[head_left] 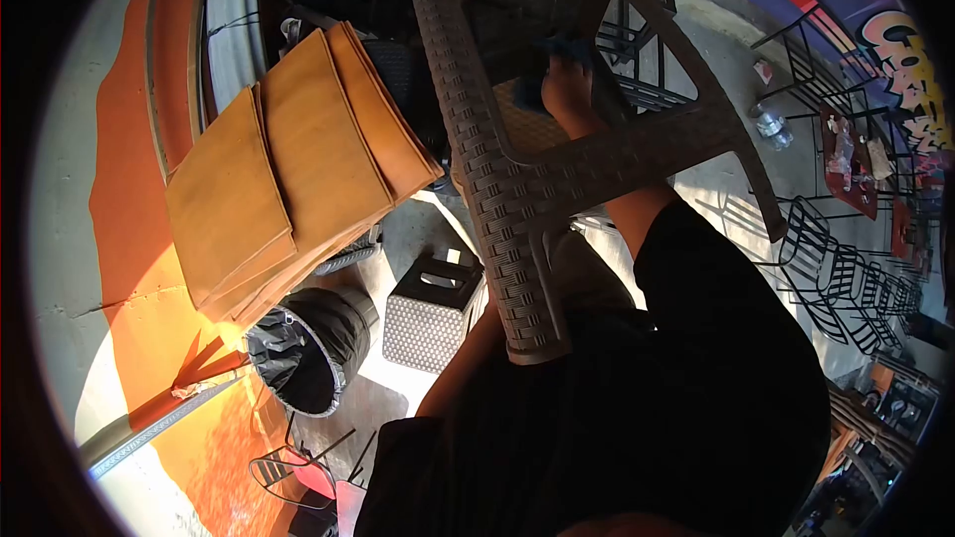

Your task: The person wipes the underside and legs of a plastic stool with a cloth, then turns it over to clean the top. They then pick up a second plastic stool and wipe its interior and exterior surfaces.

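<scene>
A dark brown plastic chair [497,209] with a woven pattern is tilted up in front of me, its frame filling the upper middle of the view. My right hand [569,94] reaches through an opening in the frame, closed around a blue cloth [557,55]. That cloth is against or very near a woven inner panel [532,124] of the chair. My left forearm [460,368] runs up behind the chair's lower leg; the left hand itself is hidden there.
Left of the chair is a stack of tan flat panels [318,139]. Below stand a bin with a black liner [318,353] and a woven-sided box with a dark top [433,313]. Black metal chairs [826,259] and a red table [846,164] stand at right.
</scene>
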Action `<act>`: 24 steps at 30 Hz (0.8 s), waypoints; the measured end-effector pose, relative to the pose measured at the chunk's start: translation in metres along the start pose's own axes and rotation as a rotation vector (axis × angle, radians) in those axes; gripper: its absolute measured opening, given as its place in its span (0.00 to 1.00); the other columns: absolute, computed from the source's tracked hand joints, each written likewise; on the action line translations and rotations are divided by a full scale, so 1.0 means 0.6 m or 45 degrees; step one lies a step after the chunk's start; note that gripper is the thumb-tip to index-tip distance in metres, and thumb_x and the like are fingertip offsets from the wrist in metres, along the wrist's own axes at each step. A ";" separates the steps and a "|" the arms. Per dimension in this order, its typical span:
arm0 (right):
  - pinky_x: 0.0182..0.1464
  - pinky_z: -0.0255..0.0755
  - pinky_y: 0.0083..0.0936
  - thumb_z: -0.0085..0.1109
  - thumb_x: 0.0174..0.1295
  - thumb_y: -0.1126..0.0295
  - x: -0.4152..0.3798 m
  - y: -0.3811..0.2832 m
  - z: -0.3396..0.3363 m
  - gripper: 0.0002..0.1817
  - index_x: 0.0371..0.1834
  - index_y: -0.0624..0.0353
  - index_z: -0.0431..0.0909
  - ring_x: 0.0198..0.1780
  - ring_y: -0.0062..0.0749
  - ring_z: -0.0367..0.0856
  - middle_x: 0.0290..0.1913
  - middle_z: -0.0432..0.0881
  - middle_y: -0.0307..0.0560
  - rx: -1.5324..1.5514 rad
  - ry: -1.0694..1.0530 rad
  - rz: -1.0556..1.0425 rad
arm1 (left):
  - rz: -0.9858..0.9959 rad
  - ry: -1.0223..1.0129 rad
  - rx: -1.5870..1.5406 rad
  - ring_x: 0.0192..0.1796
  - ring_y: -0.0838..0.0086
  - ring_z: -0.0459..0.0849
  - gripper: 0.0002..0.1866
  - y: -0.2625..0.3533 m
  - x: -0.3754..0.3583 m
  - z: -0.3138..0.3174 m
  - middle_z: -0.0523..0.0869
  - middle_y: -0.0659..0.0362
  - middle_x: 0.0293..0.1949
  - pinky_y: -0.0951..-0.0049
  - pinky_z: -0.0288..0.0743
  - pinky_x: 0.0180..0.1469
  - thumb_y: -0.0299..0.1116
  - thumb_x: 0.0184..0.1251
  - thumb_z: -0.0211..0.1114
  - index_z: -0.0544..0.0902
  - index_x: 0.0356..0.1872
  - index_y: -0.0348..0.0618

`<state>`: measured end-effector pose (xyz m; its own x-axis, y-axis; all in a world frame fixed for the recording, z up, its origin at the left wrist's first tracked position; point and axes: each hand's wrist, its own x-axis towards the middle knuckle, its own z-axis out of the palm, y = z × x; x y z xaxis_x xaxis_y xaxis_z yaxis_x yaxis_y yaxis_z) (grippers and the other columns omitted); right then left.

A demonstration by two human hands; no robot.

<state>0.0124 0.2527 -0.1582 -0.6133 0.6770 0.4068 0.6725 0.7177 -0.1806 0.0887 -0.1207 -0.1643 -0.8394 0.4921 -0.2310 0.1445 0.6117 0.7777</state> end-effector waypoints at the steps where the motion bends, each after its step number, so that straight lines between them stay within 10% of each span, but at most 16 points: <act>1: 0.60 0.73 0.56 0.59 0.65 0.68 -0.007 0.000 -0.007 0.26 0.68 0.58 0.71 0.58 0.58 0.80 0.57 0.81 0.59 -0.009 -0.006 -0.044 | 0.001 -0.004 -0.005 0.63 0.46 0.80 0.24 0.000 0.001 0.000 0.83 0.38 0.58 0.55 0.72 0.66 0.32 0.75 0.61 0.72 0.67 0.33; 8: 0.60 0.74 0.54 0.58 0.68 0.63 -0.071 -0.007 -0.146 0.28 0.70 0.59 0.69 0.59 0.55 0.80 0.56 0.81 0.59 -0.078 -0.450 0.269 | -0.008 -0.052 -0.078 0.62 0.49 0.82 0.23 0.002 0.011 0.002 0.84 0.40 0.56 0.57 0.72 0.65 0.31 0.74 0.60 0.73 0.66 0.33; 11: 0.64 0.71 0.50 0.56 0.71 0.60 -0.157 0.057 -0.079 0.24 0.68 0.55 0.73 0.66 0.55 0.76 0.61 0.78 0.61 -0.011 0.159 -0.158 | -0.018 -0.069 -0.094 0.62 0.50 0.82 0.23 0.001 0.013 -0.006 0.85 0.41 0.56 0.58 0.73 0.64 0.30 0.73 0.60 0.74 0.66 0.33; 14: 0.66 0.69 0.49 0.56 0.72 0.63 -0.191 0.065 -0.097 0.22 0.67 0.55 0.74 0.68 0.56 0.73 0.63 0.76 0.61 0.306 0.072 -0.191 | -0.040 -0.077 -0.126 0.61 0.52 0.83 0.22 0.003 0.019 -0.008 0.85 0.42 0.55 0.59 0.73 0.64 0.30 0.73 0.60 0.75 0.65 0.33; 20: 0.64 0.69 0.42 0.50 0.73 0.74 -0.221 0.048 -0.207 0.15 0.60 0.60 0.76 0.64 0.56 0.76 0.59 0.78 0.60 0.811 0.269 -0.048 | 0.004 -0.117 -0.528 0.56 0.62 0.83 0.23 -0.038 0.044 0.005 0.86 0.49 0.53 0.64 0.74 0.60 0.27 0.72 0.58 0.74 0.66 0.35; 24: 0.52 0.69 0.28 0.46 0.72 0.73 -0.270 0.050 -0.308 0.12 0.54 0.61 0.76 0.48 0.37 0.77 0.46 0.79 0.49 1.300 0.277 0.533 | -0.017 -0.151 -0.483 0.53 0.68 0.83 0.25 -0.038 0.028 -0.015 0.85 0.53 0.53 0.67 0.74 0.58 0.26 0.71 0.57 0.72 0.69 0.36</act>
<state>0.2085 0.1345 -0.0641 -0.2660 0.9249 0.2717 0.0927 0.3051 -0.9478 0.0666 -0.1318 -0.1806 -0.7705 0.5670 -0.2913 -0.0884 0.3575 0.9297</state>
